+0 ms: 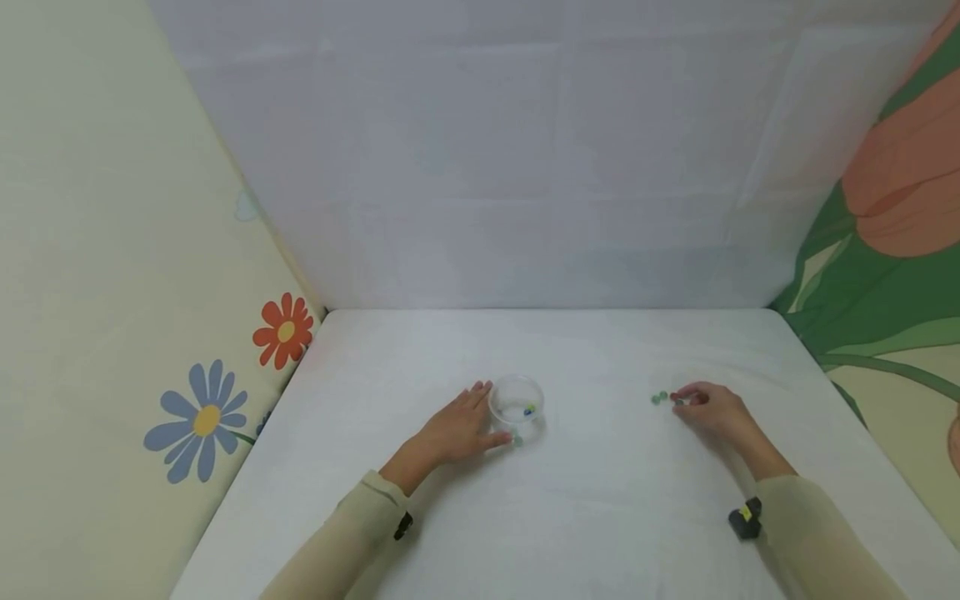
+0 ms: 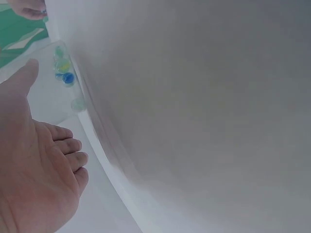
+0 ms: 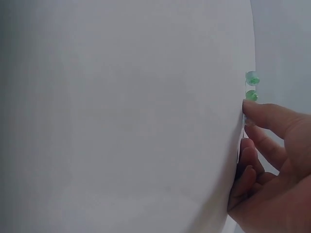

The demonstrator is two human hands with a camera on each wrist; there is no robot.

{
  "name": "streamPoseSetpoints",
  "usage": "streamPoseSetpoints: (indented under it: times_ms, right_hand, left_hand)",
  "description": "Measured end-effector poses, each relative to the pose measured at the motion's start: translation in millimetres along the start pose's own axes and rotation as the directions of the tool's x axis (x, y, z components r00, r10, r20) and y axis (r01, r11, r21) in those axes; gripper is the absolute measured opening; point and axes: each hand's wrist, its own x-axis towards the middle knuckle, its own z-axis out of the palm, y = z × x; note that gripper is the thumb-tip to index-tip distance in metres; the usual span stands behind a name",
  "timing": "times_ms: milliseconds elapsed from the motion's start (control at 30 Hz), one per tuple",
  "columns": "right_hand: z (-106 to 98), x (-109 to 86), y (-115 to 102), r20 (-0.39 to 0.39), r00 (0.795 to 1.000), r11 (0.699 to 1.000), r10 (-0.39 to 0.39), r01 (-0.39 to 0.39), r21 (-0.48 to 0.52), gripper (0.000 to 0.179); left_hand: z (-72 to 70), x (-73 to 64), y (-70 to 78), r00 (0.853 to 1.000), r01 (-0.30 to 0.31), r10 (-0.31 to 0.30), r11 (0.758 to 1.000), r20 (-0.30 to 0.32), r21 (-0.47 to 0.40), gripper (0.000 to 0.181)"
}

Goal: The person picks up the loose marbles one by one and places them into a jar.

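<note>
A clear round cup (image 1: 516, 381) stands near the middle of the white table, with blue and yellow marbles (image 1: 529, 409) inside. My left hand (image 1: 459, 427) lies along its left side, fingers extended and thumb reaching toward its near side. By the thumb tip shows a pale green marble (image 1: 517, 440). Over at the right, my right hand (image 1: 716, 408) is low on the table and pinches a glassy marble (image 3: 248, 121) between thumb and index finger. Just left of it are two green marbles (image 1: 659, 397), also seen beyond the thumb in the right wrist view.
White cloth covers the table (image 1: 585, 508) and rises as a wall (image 1: 525, 167) behind it. Flower-printed fabric (image 1: 206, 421) hangs at the left, and leafy fabric (image 1: 892, 292) at the right. Each wrist wears a small black camera.
</note>
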Motion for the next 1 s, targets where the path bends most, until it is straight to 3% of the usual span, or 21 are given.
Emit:
streamPoseSetpoints:
  times_ms: [233,633,1000]
  right_hand:
    - [0.2,-2.5,-0.8,-0.001,0.999,0.999,0.043,-0.043,0.011,0.041]
    - [-5.5,-10.1,-1.5,-0.018,1.0,0.999,-0.014,0.015,0.045,0.04]
    - [-14.4,-26.6,-22.8,-0.005,0.995,0.994,-0.103,0.103,0.039,0.045]
  left_hand:
    - [-1.7,-0.5,1.5,1.0,0.001,-0.001,1.0,0.003,0.016,0.098]
    - [-3.5,1.2,2.5,1.0,0.005,-0.006,1.0,0.011,0.024,0.098]
    - [-4.9,-1.2,4.8,1.0,0.014,-0.014,1.0,0.017,0.007,0.098]
